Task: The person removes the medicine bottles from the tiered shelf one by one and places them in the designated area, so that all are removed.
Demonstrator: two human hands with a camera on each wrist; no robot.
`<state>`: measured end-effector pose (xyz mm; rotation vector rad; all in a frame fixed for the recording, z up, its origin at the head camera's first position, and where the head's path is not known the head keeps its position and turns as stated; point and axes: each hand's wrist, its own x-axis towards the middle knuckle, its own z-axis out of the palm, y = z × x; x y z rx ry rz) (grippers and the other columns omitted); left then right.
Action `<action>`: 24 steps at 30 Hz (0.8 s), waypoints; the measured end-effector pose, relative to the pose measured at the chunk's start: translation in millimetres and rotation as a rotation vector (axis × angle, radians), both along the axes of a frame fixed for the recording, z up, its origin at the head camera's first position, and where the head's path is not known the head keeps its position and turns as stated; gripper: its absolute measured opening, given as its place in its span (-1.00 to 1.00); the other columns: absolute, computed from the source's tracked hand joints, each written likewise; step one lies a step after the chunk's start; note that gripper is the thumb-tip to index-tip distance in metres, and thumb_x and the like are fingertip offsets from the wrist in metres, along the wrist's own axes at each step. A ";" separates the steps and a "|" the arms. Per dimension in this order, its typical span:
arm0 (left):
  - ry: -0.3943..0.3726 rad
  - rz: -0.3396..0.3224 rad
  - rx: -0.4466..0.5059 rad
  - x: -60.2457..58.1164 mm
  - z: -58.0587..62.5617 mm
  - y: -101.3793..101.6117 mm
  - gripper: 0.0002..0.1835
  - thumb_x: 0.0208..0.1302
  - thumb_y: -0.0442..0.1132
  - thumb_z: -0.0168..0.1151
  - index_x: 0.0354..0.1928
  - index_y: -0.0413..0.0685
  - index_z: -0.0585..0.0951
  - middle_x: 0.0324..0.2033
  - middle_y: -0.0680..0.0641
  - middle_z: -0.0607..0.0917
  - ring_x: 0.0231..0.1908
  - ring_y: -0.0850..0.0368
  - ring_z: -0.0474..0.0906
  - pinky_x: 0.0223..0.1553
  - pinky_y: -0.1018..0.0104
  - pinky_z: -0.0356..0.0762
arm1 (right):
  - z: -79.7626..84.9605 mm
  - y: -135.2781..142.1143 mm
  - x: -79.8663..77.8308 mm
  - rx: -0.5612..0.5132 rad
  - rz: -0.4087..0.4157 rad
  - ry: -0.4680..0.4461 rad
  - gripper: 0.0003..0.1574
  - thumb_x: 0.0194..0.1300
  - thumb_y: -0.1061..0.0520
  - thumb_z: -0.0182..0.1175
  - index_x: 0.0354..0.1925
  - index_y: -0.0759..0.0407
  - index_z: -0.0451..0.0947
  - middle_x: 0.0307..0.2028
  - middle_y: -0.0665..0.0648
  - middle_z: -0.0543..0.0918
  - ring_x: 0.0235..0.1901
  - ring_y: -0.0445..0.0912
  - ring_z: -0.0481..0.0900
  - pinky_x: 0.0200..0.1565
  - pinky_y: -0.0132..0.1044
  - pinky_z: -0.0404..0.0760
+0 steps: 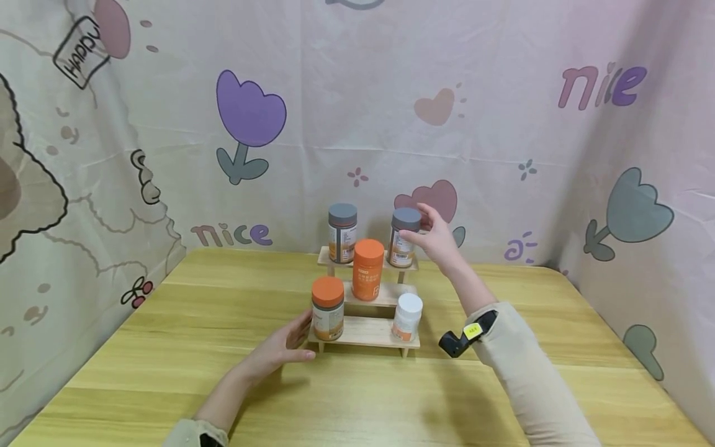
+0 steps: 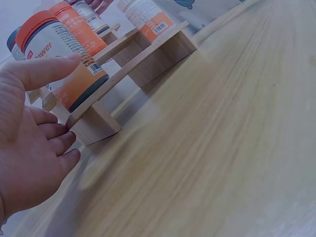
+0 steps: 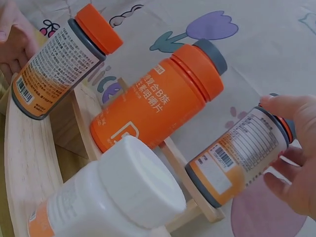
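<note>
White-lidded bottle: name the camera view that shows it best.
Right wrist view: the white-lidded bottle fills the foreground. The head view shows it small on the wooden rack's bottom step. The left wrist view shows only its lower part.

Right hand (image 1: 438, 239) holds the grey-lidded jar (image 1: 404, 238) on the stepped rack (image 1: 368, 332); left hand (image 1: 279, 349) touches the rack

A grey-lidded jar (image 1: 342, 232) stands at the far left of the top step, and an all-orange bottle (image 1: 368, 269) occupies the middle step — just below and between the upper jars. A small white-capped bottle (image 1: 407, 316) sits at the near right of the bottom step, all on the wooden table (image 1: 558, 347) before a cartoon-printed cloth backdrop (image 1: 357, 112).
</note>
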<state>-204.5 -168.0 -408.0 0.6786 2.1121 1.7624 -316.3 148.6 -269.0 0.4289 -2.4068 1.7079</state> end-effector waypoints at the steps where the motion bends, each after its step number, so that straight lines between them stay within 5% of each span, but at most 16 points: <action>1: -0.004 0.003 -0.002 0.2 0.1 0.2 -0.07 0.20 -0.31 0.18 0.38 -0.41 -0.23 0.38 -0.39 -0.20 0.35 -0.32 -0.23 0.32 -0.10 -0.23 | -0.1 -1.2 -0.3 0.006 -0.015 0.010 -0.02 0.15 0.17 0.29 0.40 0.16 -0.01 0.17 0.29 0.34 0.17 0.10 0.29 0.16 -0.04 0.35; 12: -0.010 0.016 -0.006 -0.4 -2.0 0.8 -0.07 0.20 -0.31 0.18 0.39 -0.38 -0.21 0.38 -0.36 -0.19 0.35 -0.30 -0.21 0.33 -0.08 -0.21 | -3.8 -0.5 -0.6 -0.018 -0.088 0.085 -0.12 0.11 0.19 0.31 0.33 0.24 0.16 0.13 0.27 0.37 0.07 0.11 0.36 0.10 -0.07 0.41; 24: -0.003 0.005 0.010 -1.3 -2.1 -0.4 -0.08 0.21 -0.32 0.17 0.39 -0.40 -0.21 0.38 -0.38 -0.19 0.35 -0.32 -0.22 0.32 -0.10 -0.22 | -0.5 37.4 -3.4 -0.081 -0.156 0.122 -0.16 0.14 0.25 0.26 0.32 0.31 0.14 0.15 0.30 0.34 0.11 0.09 0.32 0.07 -0.15 0.38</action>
